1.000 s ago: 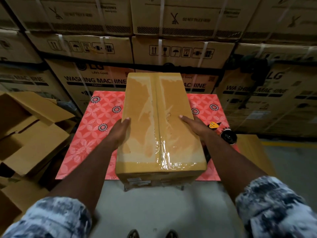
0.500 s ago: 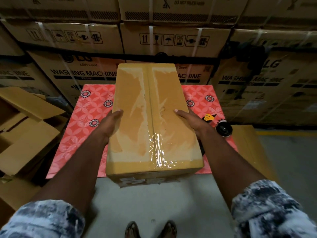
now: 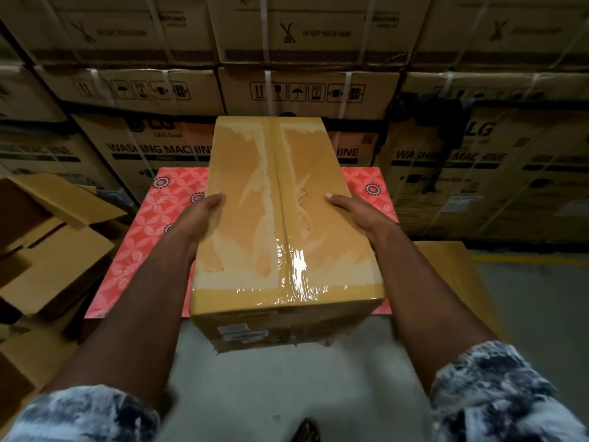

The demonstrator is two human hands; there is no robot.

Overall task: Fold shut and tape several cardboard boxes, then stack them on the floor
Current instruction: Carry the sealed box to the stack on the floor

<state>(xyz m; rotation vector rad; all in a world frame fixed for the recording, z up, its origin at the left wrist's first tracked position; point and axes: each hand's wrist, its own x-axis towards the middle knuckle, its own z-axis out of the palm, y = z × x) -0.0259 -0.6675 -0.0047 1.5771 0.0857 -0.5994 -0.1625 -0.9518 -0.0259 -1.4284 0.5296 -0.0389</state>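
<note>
Left hand (image 3: 204,215): grips the left side of the taped box (image 3: 283,193), thumb lying on top.
Right hand (image 3: 353,212): grips the right side, thumb on top.
Taped box: held above the near edge of the red table (image 3: 140,237), flaps closed, glossy tape along the seam.
Left: open boxes (image 3: 57,260).
Far: stacked washing machine cartons (image 3: 153,148).
</note>
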